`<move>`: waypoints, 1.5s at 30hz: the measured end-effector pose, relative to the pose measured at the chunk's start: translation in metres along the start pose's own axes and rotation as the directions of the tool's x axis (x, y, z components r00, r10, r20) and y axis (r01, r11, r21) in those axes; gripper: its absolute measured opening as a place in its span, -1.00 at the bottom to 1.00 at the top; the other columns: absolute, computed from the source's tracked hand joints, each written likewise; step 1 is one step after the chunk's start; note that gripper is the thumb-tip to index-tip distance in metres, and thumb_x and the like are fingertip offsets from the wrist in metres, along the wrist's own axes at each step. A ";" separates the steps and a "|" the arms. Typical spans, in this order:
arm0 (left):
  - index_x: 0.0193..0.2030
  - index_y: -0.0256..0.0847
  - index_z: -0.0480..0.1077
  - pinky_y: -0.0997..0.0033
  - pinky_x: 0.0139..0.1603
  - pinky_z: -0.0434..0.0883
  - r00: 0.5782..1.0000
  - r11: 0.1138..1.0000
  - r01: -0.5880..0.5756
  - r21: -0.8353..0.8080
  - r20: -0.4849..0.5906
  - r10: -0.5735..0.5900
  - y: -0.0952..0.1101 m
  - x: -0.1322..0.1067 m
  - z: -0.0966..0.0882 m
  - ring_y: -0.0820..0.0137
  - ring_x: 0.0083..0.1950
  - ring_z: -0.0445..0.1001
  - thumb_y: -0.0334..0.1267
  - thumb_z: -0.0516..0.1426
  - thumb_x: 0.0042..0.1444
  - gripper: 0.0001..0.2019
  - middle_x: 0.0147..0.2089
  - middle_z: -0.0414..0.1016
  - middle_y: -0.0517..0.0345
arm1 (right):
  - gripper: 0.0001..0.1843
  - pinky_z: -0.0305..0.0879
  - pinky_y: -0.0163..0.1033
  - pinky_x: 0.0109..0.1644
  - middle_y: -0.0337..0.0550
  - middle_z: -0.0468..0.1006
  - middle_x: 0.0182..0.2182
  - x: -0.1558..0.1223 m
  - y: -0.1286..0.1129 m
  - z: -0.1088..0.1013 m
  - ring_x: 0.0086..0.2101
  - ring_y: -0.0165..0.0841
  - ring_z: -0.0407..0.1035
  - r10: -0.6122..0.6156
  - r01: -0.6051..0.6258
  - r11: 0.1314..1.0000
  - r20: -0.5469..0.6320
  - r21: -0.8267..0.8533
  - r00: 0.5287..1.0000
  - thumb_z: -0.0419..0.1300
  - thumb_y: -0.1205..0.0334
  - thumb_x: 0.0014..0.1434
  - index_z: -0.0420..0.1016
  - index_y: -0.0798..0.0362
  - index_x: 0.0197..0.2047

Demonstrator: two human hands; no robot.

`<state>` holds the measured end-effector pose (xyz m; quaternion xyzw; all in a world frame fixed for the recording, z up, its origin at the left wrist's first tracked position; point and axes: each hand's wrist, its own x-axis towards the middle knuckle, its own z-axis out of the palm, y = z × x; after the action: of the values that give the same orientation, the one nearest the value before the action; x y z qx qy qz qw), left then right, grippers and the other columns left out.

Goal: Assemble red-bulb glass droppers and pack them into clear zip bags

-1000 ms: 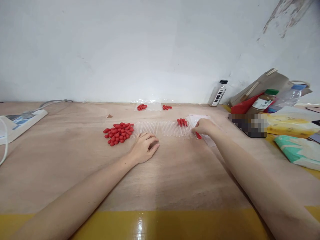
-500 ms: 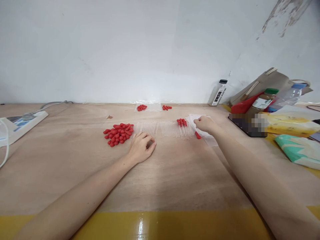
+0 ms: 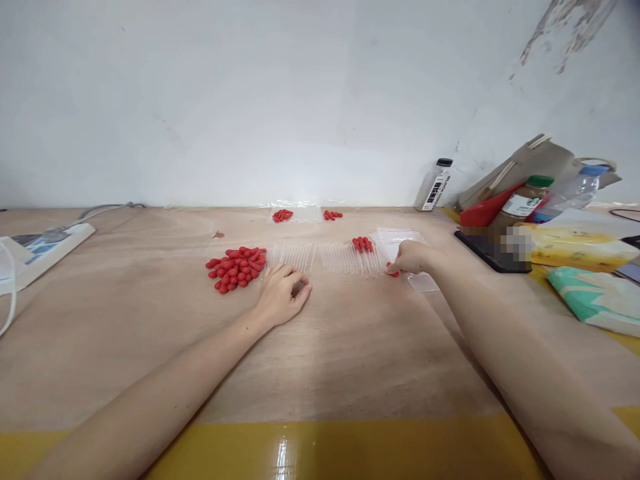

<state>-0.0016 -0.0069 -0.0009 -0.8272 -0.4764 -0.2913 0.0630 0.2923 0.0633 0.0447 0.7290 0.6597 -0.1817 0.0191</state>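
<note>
My left hand (image 3: 283,293) rests on the table with its fingers loosely bent and the thumb apart. Its fingertips lie at the near edge of a row of clear thin dropper tubes (image 3: 293,256). To its left is a heap of red rubber dropper bulbs (image 3: 236,268). My right hand (image 3: 413,257) reaches down with fingers closed at a single red rubber bulb (image 3: 393,273), partly hidden by them. Left of that hand lies a second row of clear tubes (image 3: 340,259); several at its right end wear red bulbs (image 3: 362,244).
A clear plastic bag (image 3: 423,283) lies under my right hand. Small red bulb groups (image 3: 283,215) lie by the wall. At right are bottles (image 3: 523,203), a dark tray-like object (image 3: 493,252) and tissue packs (image 3: 595,297). A power strip (image 3: 75,237) sits at left.
My right hand has come down and toward me from the plastic bag to the single red bulb, now covering part of it. My left hand has stayed in place.
</note>
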 end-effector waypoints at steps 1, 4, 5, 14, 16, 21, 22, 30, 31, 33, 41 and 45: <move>-0.38 -0.22 0.42 0.25 -0.21 0.21 1.000 1.000 -0.006 -0.005 -0.008 0.006 0.000 0.000 0.000 0.29 -0.23 0.32 -0.24 0.08 0.05 -0.87 -0.34 0.41 0.11 | -0.74 0.04 -0.32 -0.61 -0.21 0.32 -0.71 0.000 0.001 0.000 -0.65 -0.44 0.20 0.000 -0.001 0.998 0.013 0.057 1.000 0.32 0.13 -0.25 0.38 0.14 -0.64; -0.34 -0.23 0.41 0.25 -0.18 0.25 0.998 0.997 -0.041 -0.066 -0.050 0.038 -0.001 0.000 0.000 0.30 -0.22 0.34 -0.25 0.08 0.05 -0.87 -0.33 0.42 0.09 | -0.70 -0.08 -0.35 -0.65 -0.31 0.22 -0.76 -0.006 -0.003 -0.002 -0.71 -0.55 0.04 -0.103 0.081 0.925 0.040 0.372 0.994 0.34 0.12 -0.27 0.34 0.12 -0.69; -0.30 -0.24 0.41 0.27 -0.17 0.27 0.997 0.992 -0.059 -0.109 -0.061 0.052 -0.002 0.000 -0.001 0.31 -0.21 0.34 -0.26 0.08 0.06 -0.87 -0.31 0.42 0.09 | -0.68 -0.11 -0.36 -0.65 -0.33 0.20 -0.77 -0.010 -0.009 -0.002 -0.71 -0.57 0.00 -0.173 0.134 0.853 0.033 0.504 0.984 0.34 0.10 -0.27 0.34 0.12 -0.69; 0.00 -0.24 0.28 0.42 -0.29 0.43 0.998 0.855 0.044 -0.517 -0.017 -0.061 0.011 -0.002 -0.004 0.45 -0.35 0.44 -0.14 0.15 0.02 -0.59 -0.27 0.46 0.10 | -0.66 0.02 -0.43 -0.67 -0.34 0.29 -0.76 -0.051 -0.104 0.062 -0.72 -0.59 0.12 -0.420 0.257 0.261 -0.130 0.930 0.898 0.31 0.04 -0.18 0.35 0.14 -0.57; -0.04 -0.26 0.30 0.42 -0.29 0.44 0.995 0.778 0.089 -0.622 0.021 -0.097 0.013 -0.002 -0.001 0.42 -0.31 0.47 -0.15 0.13 0.05 -0.65 -0.29 0.48 0.09 | -0.65 0.04 -0.44 -0.67 -0.37 0.28 -0.77 -0.055 -0.111 0.074 -0.73 -0.60 0.13 -0.449 0.238 0.191 -0.132 0.952 0.884 0.30 0.03 -0.16 0.31 0.12 -0.57; -0.14 -0.27 0.32 0.42 -0.31 0.41 0.979 0.703 0.184 -0.687 0.067 -0.191 0.011 -0.001 0.006 0.40 -0.30 0.47 -0.17 0.11 0.07 -0.73 -0.31 0.48 0.08 | -0.62 0.20 -0.40 -0.58 -0.32 0.37 -0.70 -0.053 -0.106 0.080 -0.66 -0.55 0.25 -0.509 0.214 0.062 -0.153 0.975 0.847 0.29 -0.03 -0.16 0.32 0.12 -0.52; -0.14 -0.27 0.33 0.43 -0.32 0.40 0.978 0.729 0.189 -0.658 0.062 -0.197 0.011 -0.001 0.006 0.41 -0.32 0.46 -0.17 0.11 0.07 -0.74 -0.32 0.48 0.08 | -0.61 0.23 -0.39 -0.55 -0.31 0.39 -0.68 -0.051 -0.103 0.078 -0.64 -0.53 0.28 -0.485 0.213 0.030 -0.172 0.977 0.857 0.28 -0.05 -0.17 0.33 0.12 -0.52; -0.19 -0.23 0.41 0.46 -0.35 0.36 0.984 0.866 0.172 -0.469 0.042 -0.173 0.013 -0.001 0.002 0.43 -0.34 0.41 -0.22 0.07 0.09 -0.81 -0.32 0.48 0.13 | -0.69 0.34 -0.31 -0.25 -0.30 0.47 -0.54 -0.048 -0.084 0.073 -0.45 -0.48 0.41 -0.335 0.268 -0.300 -0.365 0.915 0.869 0.33 0.08 -0.15 0.31 0.07 -0.46; -0.19 -0.23 0.41 0.45 -0.34 0.36 0.984 0.863 0.172 -0.475 0.045 -0.171 0.013 -0.001 0.002 0.43 -0.33 0.42 -0.23 0.07 0.10 -0.81 -0.31 0.48 0.12 | -0.69 0.34 -0.30 -0.23 -0.28 0.49 -0.52 -0.049 -0.083 0.075 -0.43 -0.47 0.42 -0.352 0.264 -0.306 -0.367 0.915 0.861 0.32 0.09 -0.14 0.31 0.06 -0.45; -0.19 -0.24 0.41 0.45 -0.33 0.37 0.986 0.863 0.159 -0.480 0.029 -0.165 0.013 -0.002 0.002 0.42 -0.31 0.42 -0.23 0.06 0.10 -0.81 -0.30 0.48 0.10 | -0.71 0.34 -0.27 -0.19 -0.26 0.51 -0.49 -0.051 -0.083 0.079 -0.42 -0.46 0.43 -0.377 0.253 -0.308 -0.362 0.917 0.852 0.32 0.10 -0.14 0.33 0.06 -0.45; -0.20 -0.22 0.42 0.42 -0.29 0.39 0.989 0.855 0.097 -0.509 -0.044 -0.139 0.008 -0.002 0.003 0.40 -0.27 0.44 -0.22 0.06 0.11 -0.81 -0.25 0.50 0.09 | -0.75 0.30 -0.36 -0.42 -0.30 0.47 -0.60 -0.047 -0.078 0.078 -0.55 -0.52 0.35 -0.330 0.178 -0.196 -0.236 0.964 0.914 0.40 0.24 -0.31 0.48 0.10 -0.51; -0.26 -0.21 0.45 0.40 -0.25 0.38 0.990 0.851 0.077 -0.519 -0.063 -0.127 0.006 -0.001 0.001 0.39 -0.27 0.44 -0.21 0.06 0.11 -0.82 -0.29 0.50 0.10 | -0.74 0.28 -0.34 -0.43 -0.26 0.49 -0.59 -0.047 -0.075 0.078 -0.56 -0.51 0.35 -0.349 0.163 -0.118 -0.195 0.980 0.917 0.41 0.26 -0.34 0.53 0.12 -0.48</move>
<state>0.0040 -0.0105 -0.0014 -0.7727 -0.4208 -0.4498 -0.1536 0.1979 0.0071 0.0010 0.3562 0.4446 -0.6471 -0.5066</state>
